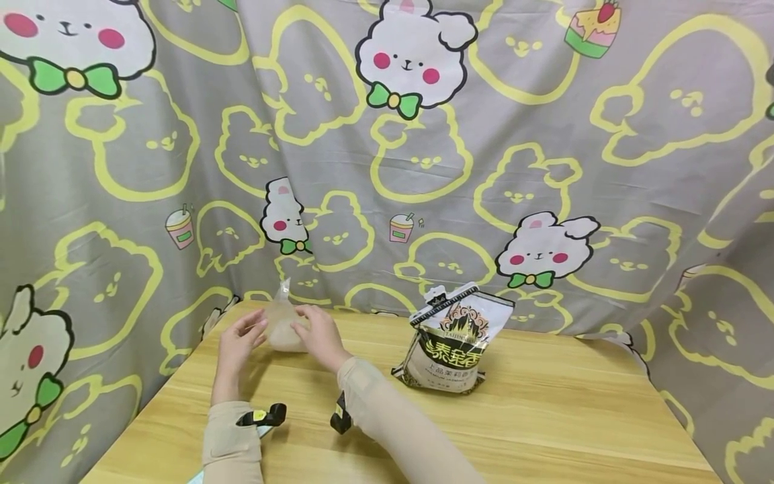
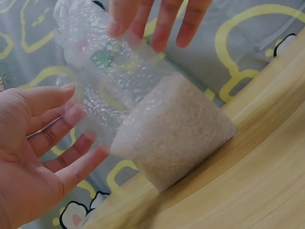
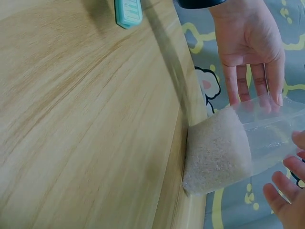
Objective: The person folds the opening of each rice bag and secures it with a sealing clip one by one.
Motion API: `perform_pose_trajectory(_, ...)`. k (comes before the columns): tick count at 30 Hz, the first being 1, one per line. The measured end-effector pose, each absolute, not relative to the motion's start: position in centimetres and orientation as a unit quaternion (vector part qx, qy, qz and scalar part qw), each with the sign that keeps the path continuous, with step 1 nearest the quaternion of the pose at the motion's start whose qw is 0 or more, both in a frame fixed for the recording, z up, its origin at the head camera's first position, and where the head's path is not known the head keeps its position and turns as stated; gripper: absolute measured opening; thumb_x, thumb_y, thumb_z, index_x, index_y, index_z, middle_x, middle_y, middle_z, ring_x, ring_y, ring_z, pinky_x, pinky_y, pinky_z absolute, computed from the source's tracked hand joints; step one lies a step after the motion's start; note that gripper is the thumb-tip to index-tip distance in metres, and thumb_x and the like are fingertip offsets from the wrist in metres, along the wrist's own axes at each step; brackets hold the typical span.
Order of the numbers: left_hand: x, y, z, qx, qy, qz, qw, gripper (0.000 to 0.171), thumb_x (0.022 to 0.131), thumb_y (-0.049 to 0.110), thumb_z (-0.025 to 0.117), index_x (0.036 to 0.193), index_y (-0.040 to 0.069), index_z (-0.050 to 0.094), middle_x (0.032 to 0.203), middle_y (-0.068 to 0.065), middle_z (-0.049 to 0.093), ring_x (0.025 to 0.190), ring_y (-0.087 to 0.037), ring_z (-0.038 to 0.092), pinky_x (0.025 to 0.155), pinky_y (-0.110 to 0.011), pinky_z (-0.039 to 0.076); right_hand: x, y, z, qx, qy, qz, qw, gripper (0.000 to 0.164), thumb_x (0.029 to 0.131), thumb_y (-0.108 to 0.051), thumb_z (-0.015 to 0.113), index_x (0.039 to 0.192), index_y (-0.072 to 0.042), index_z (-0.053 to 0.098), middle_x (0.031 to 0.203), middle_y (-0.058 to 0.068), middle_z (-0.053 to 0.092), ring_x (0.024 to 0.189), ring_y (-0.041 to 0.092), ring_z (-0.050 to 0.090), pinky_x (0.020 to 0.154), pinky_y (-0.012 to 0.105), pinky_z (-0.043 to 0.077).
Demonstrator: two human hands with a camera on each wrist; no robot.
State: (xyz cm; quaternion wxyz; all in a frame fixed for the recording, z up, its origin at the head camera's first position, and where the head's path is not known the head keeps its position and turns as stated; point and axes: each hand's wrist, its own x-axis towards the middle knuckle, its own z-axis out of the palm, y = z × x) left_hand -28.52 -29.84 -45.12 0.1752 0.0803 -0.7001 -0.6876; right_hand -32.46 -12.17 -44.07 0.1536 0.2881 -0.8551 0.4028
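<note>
A clear plastic bag of rice [image 1: 284, 329] stands upright near the back left of the table, the grains filling its lower part. Its upper part is loose, see-through film, rising to a peak in the head view. At the bag's left side is my left hand [image 2: 35, 150], fingers loosely extended with the tips at the film. My right hand [image 1: 319, 335] is on the opposite side, its fingers relaxed and spread beside the upper film. Both hands flank the bag [image 3: 219, 155] above the rice, and neither has its fingers closed round it.
A printed white, black and gold rice package [image 1: 447, 349] stands to the right on the wooden table [image 1: 544, 410]. A teal object [image 3: 128, 12] lies on the table, partly out of frame. Patterned grey cloth [image 1: 423, 168] hangs behind and at both sides.
</note>
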Motion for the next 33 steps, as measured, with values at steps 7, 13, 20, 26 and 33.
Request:
perform_pose_trajectory(7, -28.5, -29.7, -45.1, 0.058, -0.707, -0.688, 0.154, 0.055, 0.092, 0.011, 0.066, 0.137, -0.011, 0.045, 0.093, 0.026, 0.064, 0.087, 0.006, 0.064, 0.080, -0.021, 0.056, -32.8, -11.6, -44.2, 0.277, -0.843, 0.423, 0.182, 0.021, 0.092, -0.019, 0.066, 0.112, -0.010, 0.070, 0.108, 0.003, 0.073, 0.099, 0.018, 0.067, 0.087, 0.023, 0.052)
perform_pose_trajectory(13, -28.7, -29.7, -45.4, 0.037, -0.717, -0.682, 0.140, 0.057, 0.092, 0.013, 0.068, 0.136, -0.014, 0.045, 0.095, 0.027, 0.064, 0.088, 0.006, 0.063, 0.079, -0.021, 0.057, -33.1, -11.1, -44.5, 0.266, -0.835, 0.444, 0.187, 0.016, 0.092, -0.017, 0.067, 0.105, -0.011, 0.072, 0.103, 0.002, 0.075, 0.092, 0.015, 0.068, 0.081, 0.018, 0.051)
perform_pose_trajectory(20, -29.0, -29.3, -45.5, 0.035, -0.712, -0.689, 0.128, 0.053, 0.092, 0.014, 0.068, 0.133, -0.013, 0.048, 0.093, 0.025, 0.065, 0.089, 0.005, 0.063, 0.081, -0.024, 0.057, -33.2, -10.3, -44.4, 0.264, -0.821, 0.471, 0.183, 0.009, 0.091, -0.014, 0.066, 0.097, -0.010, 0.072, 0.096, 0.003, 0.075, 0.088, 0.014, 0.069, 0.075, 0.017, 0.051)
perform_pose_trajectory(26, -29.2, -28.8, -45.5, 0.034, -0.717, -0.687, 0.114, 0.045, 0.092, 0.017, 0.068, 0.126, -0.009, 0.055, 0.092, 0.023, 0.065, 0.089, 0.004, 0.064, 0.081, -0.025, 0.058, -33.3, -9.6, -44.3, 0.258, -0.818, 0.481, 0.181, 0.006, 0.091, -0.013, 0.067, 0.092, -0.011, 0.072, 0.090, 0.002, 0.075, 0.084, 0.013, 0.069, 0.073, 0.015, 0.050)
perform_pose_trajectory(33, -29.2, -28.2, -45.2, 0.038, -0.725, -0.679, 0.112, 0.037, 0.090, 0.017, 0.070, 0.118, -0.005, 0.061, 0.092, 0.020, 0.066, 0.090, 0.002, 0.064, 0.081, -0.027, 0.058, -33.4, -8.9, -44.3, 0.257, -0.817, 0.476, 0.201, 0.005, 0.089, -0.012, 0.069, 0.090, -0.010, 0.073, 0.087, 0.003, 0.075, 0.080, 0.013, 0.069, 0.071, 0.016, 0.051)
